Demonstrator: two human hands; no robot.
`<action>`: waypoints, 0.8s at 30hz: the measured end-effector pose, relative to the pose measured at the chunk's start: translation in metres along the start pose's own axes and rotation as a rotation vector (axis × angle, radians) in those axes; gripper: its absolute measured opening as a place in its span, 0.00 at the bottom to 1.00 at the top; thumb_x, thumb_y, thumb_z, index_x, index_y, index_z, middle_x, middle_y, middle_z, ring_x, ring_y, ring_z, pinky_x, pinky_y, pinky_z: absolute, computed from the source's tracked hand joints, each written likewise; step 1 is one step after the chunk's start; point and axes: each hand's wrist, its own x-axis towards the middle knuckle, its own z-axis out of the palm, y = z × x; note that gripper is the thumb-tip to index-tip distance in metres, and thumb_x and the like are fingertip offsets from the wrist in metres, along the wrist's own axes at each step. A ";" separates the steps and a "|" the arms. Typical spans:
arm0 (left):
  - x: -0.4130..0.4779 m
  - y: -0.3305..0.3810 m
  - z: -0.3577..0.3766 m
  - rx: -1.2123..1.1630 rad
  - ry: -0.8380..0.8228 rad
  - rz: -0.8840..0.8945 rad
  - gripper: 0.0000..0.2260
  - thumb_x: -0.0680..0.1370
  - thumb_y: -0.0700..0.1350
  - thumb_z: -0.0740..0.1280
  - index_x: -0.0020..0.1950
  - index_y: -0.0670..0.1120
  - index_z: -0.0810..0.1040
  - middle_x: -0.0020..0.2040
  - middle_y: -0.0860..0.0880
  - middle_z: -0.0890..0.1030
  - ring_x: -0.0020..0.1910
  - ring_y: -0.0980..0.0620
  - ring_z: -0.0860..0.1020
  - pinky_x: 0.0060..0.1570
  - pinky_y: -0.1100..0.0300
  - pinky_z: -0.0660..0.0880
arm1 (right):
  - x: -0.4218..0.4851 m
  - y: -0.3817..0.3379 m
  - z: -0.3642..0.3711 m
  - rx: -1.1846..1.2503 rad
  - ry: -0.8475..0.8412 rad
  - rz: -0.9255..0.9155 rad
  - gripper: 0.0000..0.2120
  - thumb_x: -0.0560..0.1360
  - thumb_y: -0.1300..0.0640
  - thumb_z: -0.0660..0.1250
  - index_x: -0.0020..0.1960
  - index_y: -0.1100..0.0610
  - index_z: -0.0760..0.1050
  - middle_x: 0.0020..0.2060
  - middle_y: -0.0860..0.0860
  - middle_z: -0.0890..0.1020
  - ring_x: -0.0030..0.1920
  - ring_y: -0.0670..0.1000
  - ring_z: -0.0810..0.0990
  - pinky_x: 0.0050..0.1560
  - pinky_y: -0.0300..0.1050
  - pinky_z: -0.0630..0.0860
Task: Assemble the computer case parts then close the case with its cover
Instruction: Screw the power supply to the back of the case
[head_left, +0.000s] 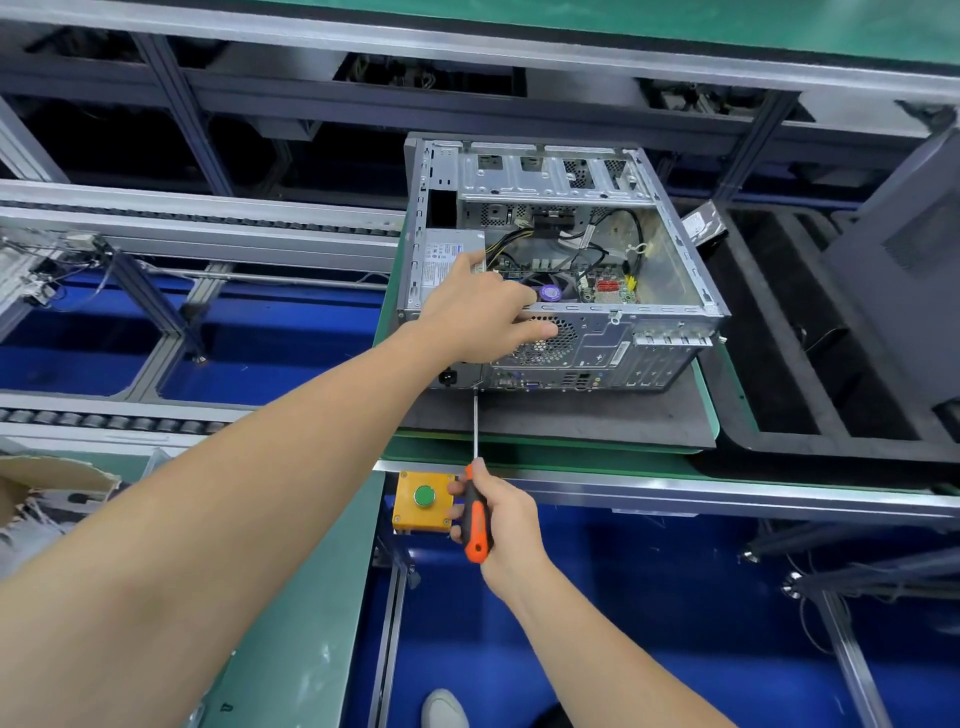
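In the centre right of the frame: a grey sheet-metal computer case (675, 270), lying on its side on a black foam mat (571, 421) on the green counter (519, 458), open side up. Already inside: a circuit board with red and yellow parts (610, 291), a round cooler fan with a purple middle (549, 292), black and yellow cables, and a grey box-shaped power supply (447, 260) in the rear left corner.

With the left hand (483, 312): a grip on the rear rim of the case beside the power supply, thumb outside on the fan grille, other fingers curled over the rim. With the right hand (506, 519): a closed grip around the orange and black handle of a long thin screwdriver (477, 525), its tip set against the rear panel at the lower corner of the power supply. Probably fastening the power supply there; the screw too small to see.

Judged as about the middle of the task: main parts in place, not all fixed, cover not yet on. At the right edge of the frame, a large dark grey panel (904, 270), perhaps the cover; cannot tell. Probably left to do: remaining screws, then closing.

Writing: a white label with small print on the power supply and small stickers on the rear panel, none readable. No brand to make out. In the lower centre, a yellow box with a round green button (423, 499), no text visible.
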 end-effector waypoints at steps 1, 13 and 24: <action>0.000 0.000 0.000 0.004 -0.001 0.000 0.24 0.81 0.69 0.55 0.34 0.54 0.65 0.30 0.55 0.74 0.37 0.49 0.73 0.74 0.44 0.54 | -0.001 0.001 0.000 -0.070 0.048 -0.026 0.18 0.80 0.47 0.72 0.53 0.63 0.83 0.43 0.58 0.86 0.35 0.55 0.81 0.32 0.48 0.79; 0.003 -0.004 0.006 0.012 0.033 -0.005 0.27 0.80 0.71 0.54 0.34 0.51 0.68 0.29 0.54 0.76 0.33 0.55 0.72 0.73 0.45 0.56 | -0.002 -0.003 0.011 -0.118 0.121 0.069 0.24 0.84 0.38 0.59 0.49 0.55 0.85 0.31 0.51 0.75 0.25 0.49 0.69 0.24 0.39 0.62; 0.003 -0.003 0.006 0.035 0.027 -0.008 0.27 0.80 0.71 0.53 0.34 0.51 0.68 0.31 0.54 0.78 0.37 0.51 0.77 0.74 0.45 0.56 | 0.000 -0.005 0.003 -0.453 0.294 -0.210 0.23 0.80 0.38 0.68 0.46 0.60 0.75 0.28 0.51 0.81 0.24 0.50 0.75 0.23 0.42 0.70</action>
